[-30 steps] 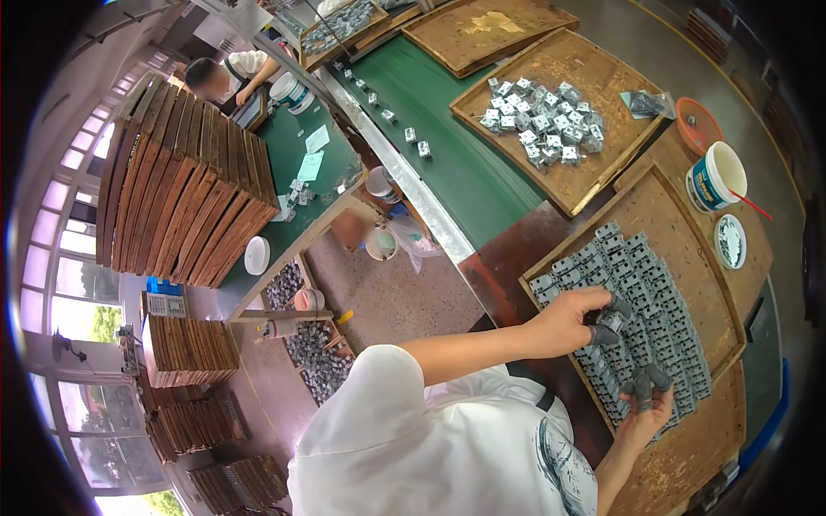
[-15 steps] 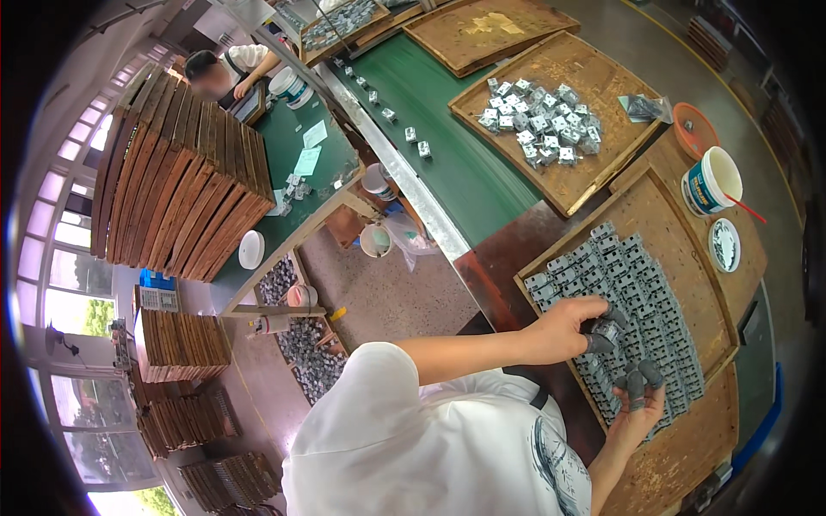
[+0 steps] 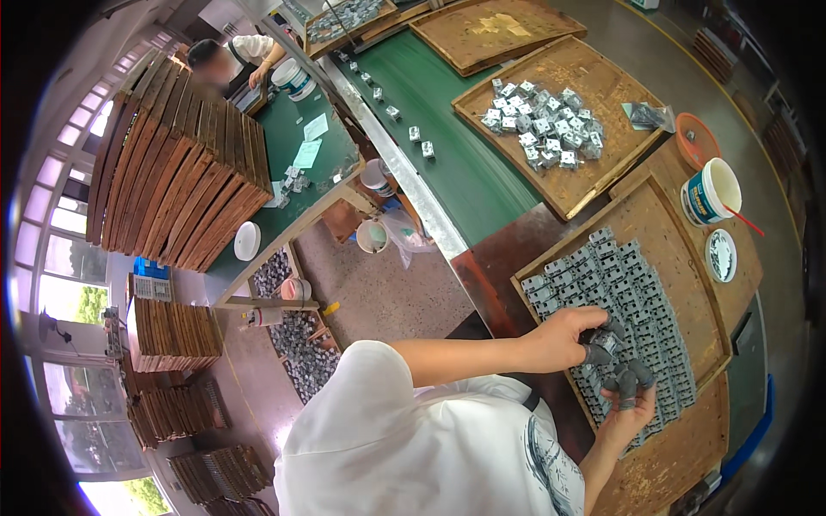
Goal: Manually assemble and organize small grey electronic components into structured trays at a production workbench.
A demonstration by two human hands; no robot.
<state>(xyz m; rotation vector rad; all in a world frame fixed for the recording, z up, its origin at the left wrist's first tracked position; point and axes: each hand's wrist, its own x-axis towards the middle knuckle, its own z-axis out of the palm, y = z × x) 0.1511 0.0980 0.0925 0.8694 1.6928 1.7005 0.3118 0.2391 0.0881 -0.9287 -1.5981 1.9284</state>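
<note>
The left hand (image 3: 564, 337) is closed around a small grey metal part (image 3: 600, 348), thumb and fingertips pinching it just above the near end of the rows of grey parts (image 3: 615, 301) that fill the wooden tray (image 3: 680, 258). The right hand (image 3: 632, 411) lies palm up at the tray's near edge, fingers curled loosely around a small bunch of the same parts (image 3: 626, 378) — cupping them rather than gripping them tightly. The two hands almost touch over the tray's near-left corner.

Farther along the bench a second wooden tray (image 3: 568, 185) carries a loose heap of lighter parts (image 3: 544, 131), beside the green conveyor belt (image 3: 456, 138) where single pieces sit spaced out. A white tub (image 3: 710, 191) with a red stick in it and a small round lid (image 3: 721, 255) stand off the tray's right edge. Another person (image 3: 228, 58) works at the far end, behind a stack of wooden trays (image 3: 176, 168).

The risk, as I judge it, is the open cupped palm: parts piled loosely there could slip and knock the packed rows out of line (they stand tight together).

Against half a second ago, the hands hold much the same place — the left has closed in slightly toward the right, and the view has shifted a little.
</note>
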